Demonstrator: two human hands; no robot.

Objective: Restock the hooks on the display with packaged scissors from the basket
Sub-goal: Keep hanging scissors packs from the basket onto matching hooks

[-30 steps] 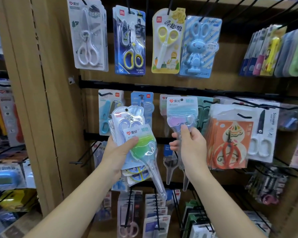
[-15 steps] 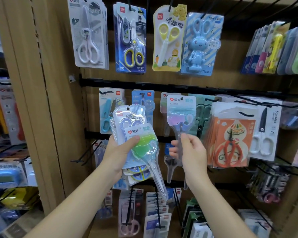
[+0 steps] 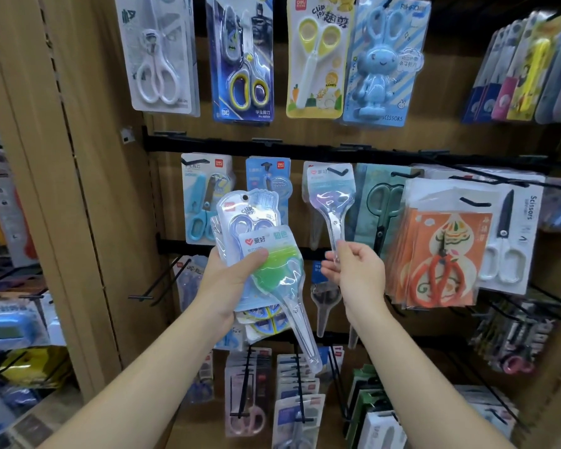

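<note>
Purple scissors pack (image 3: 330,202) hangs on a middle-row hook (image 3: 340,172), with the right hand (image 3: 358,270) pinching its lower tip between thumb and fingers. Just left, the left hand (image 3: 227,280) grips a fanned stack of packs (image 3: 250,212), with the green scissors pack (image 3: 274,270) on top.

Your left hand (image 3: 227,280) grips a fanned stack of packs, thumb pressed on the front one, the green-handled pack (image 3: 272,270), with a blue-handled pack (image 3: 250,212) showing behind and above it. Your right hand (image 3: 357,273) pinches the blade end of the purple-handled pack (image 3: 331,196), whose top hangs on a black hook (image 3: 337,171) above that hand. Orange packs (image 3: 441,254) hang just right of your right hand; black pegs (image 3: 156,283) jut out left of your left hand.
</note>
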